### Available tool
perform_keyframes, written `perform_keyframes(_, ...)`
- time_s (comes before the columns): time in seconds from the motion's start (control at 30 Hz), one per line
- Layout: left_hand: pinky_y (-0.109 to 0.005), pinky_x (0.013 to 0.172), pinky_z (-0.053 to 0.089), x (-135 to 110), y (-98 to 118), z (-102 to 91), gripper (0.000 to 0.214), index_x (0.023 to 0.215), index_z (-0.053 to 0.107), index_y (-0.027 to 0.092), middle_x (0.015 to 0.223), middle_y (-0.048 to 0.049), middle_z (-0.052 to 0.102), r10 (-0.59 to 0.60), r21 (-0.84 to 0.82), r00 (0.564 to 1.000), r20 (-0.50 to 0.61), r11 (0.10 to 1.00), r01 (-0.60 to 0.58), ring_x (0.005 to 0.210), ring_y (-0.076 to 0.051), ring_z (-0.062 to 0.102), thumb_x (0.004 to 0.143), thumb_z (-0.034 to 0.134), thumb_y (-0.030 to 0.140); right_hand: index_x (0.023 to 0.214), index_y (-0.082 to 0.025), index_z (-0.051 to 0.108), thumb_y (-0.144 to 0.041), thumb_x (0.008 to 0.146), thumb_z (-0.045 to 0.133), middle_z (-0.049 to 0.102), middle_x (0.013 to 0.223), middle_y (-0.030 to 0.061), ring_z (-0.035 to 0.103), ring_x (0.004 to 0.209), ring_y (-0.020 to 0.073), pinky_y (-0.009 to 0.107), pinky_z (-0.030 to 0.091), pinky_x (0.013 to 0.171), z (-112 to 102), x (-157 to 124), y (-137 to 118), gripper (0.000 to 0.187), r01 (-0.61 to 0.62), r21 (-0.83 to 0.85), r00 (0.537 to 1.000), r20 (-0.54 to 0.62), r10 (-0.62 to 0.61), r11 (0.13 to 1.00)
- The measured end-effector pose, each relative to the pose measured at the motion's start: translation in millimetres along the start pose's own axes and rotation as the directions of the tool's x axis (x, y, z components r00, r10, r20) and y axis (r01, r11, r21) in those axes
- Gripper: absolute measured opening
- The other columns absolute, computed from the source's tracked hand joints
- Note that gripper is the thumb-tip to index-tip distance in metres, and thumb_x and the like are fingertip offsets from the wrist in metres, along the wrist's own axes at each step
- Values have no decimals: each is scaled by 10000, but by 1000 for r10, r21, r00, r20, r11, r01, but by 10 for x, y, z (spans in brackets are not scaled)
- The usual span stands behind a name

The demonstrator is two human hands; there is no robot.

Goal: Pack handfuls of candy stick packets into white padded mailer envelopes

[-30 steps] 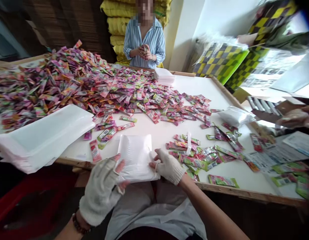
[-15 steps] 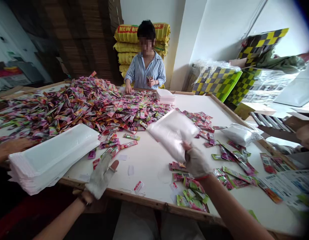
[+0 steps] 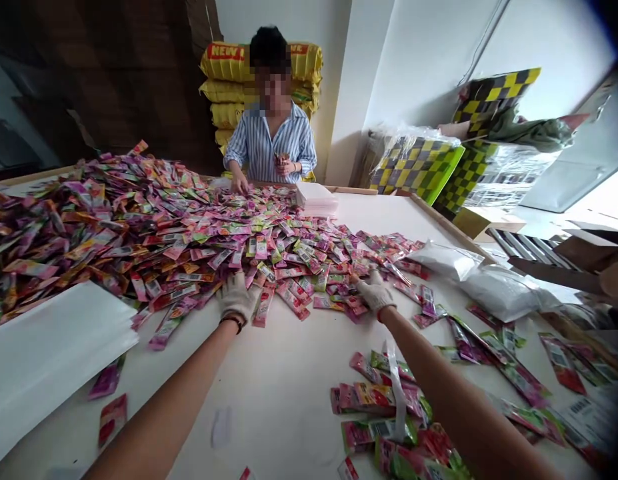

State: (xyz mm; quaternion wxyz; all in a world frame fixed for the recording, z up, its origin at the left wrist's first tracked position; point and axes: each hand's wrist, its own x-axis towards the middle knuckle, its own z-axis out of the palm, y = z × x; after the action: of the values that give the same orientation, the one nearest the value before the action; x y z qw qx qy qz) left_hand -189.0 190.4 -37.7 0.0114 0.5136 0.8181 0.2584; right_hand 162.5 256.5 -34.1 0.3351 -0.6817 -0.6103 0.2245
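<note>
Both gloved hands are stretched out over the table [image 3: 289, 373] to the near fringe of the sachet pile [image 3: 153, 227], which covers the far left part of the table and thins out toward its middle. The left hand [image 3: 237, 297] lies palm down with fingers loosely curled on the sachets at that fringe; a pink sachet [image 3: 263, 308] lies just right of it, long axis running roughly away from the person, touching or nearly touching the glove. Whether the fingers have closed on anything I cannot tell. The right hand [image 3: 375, 294] rests palm down on sachets a little farther right, fingers spread loosely over them, and again no firm hold shows. The pile lies straight ahead of both hands and to the left, so the left hand is nearer its thick part. A smaller heap of sachets [image 3: 383, 407] lies near the front edge under the right forearm. A stack of white bags [image 3: 43, 360] sits at the front left corner, filled white bags [image 3: 483, 277] near the right edge. Across the table a person in a striped shirt [image 3: 271, 143] has one hand on the pile.
</note>
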Motion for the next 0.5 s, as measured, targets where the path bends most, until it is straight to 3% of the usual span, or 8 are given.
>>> perform_keyframes(0.13,-499,1017,347,29,350,170,635,1278,532,162,1244,-202,565,154,14,988,25,988,-154,1182,-363,505,867,409,630,992,-178,608,-613,731,607,650,864,36,576,810,189,285,443,738,421,87,-443,508,134,-23,974,186,-127,991)
perform_keyframes(0.23,-438,1003,382,-203,517,199,577,1209,554,150,1209,-168,589,294,-156,951,99,948,-277,1144,-325,534,812,552,569,787,-181,636,-482,742,652,625,685,13,575,709,183,288,464,674,666,-171,-730,305,49,143,880,461,-110,989)
perform_keyframes(0.3,-397,975,422,-434,606,146,596,1202,537,159,1181,-129,611,344,-358,930,128,891,-280,1099,-287,567,745,653,524,735,-177,643,-392,749,657,629,661,11,587,723,193,296,485,674,708,-413,-857,216,-23,240,827,549,-116,971)
perform_keyframes(0.4,-335,861,497,-783,670,-73,612,1188,517,177,1057,-71,668,316,-639,922,224,762,-105,929,-217,637,688,717,467,804,-171,674,-334,729,671,665,732,9,610,805,213,315,514,723,473,-766,-934,179,-47,283,821,556,-125,958)
perform_keyframes(0.5,-296,759,528,-1046,578,-384,631,1189,517,189,985,-45,697,294,-692,871,393,718,70,831,-191,659,652,746,430,997,-175,675,-345,739,656,690,898,27,622,903,215,331,527,795,-90,-1052,-855,310,-7,425,778,571,-262,905)
